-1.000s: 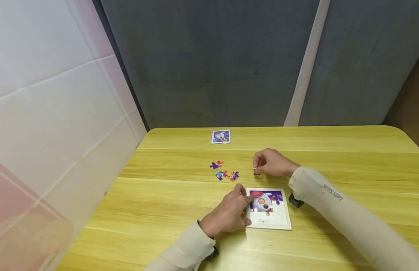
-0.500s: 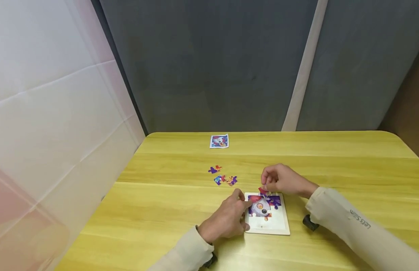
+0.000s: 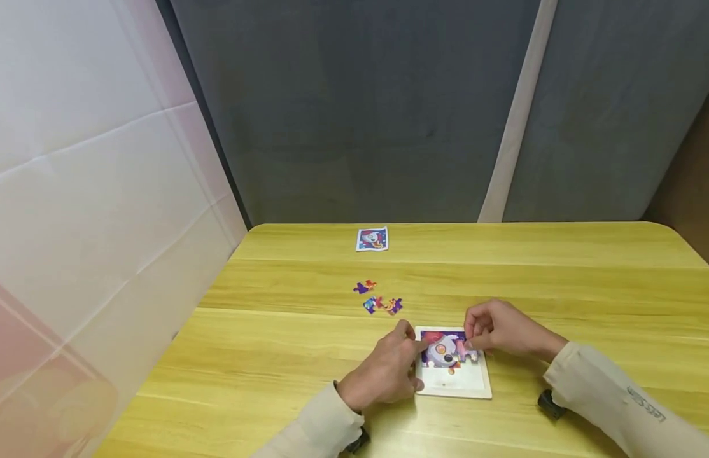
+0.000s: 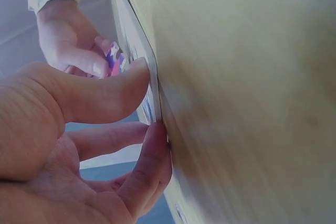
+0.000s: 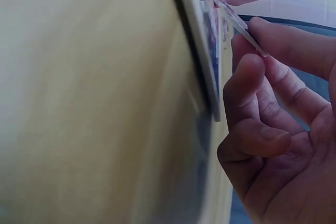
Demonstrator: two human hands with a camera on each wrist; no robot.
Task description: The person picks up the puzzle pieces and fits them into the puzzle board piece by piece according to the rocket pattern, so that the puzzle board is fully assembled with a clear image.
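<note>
- Seating the puzzle piece (image 3: 468, 349) is the step I judge to be in hand, and I would lower it flat, not on a slant, so its tabs meet the gaps beside the pieces already laid.
- I see my right hand (image 3: 500, 331) pinching that piece between thumb and fingertips, tilted over the upper right part of the puzzle tray (image 3: 454, 385); in the right wrist view the piece's thin edge (image 5: 239, 22) stands off the tray at an angle.
- My left hand (image 3: 389, 369) grips the tray's left edge, thumb on top and a finger against the side, as the left wrist view shows (image 4: 152, 129); I would keep that hold firm so the tray does not slide on the bench (image 3: 561, 273).
- Pressing should be light and straight down, I judge, since a skewed push could lift the neighbours.
- Loose pieces (image 3: 380, 302) lie well apart, beyond the tray to the left, and a small picture card (image 3: 372, 239) sits near the far edge.
</note>
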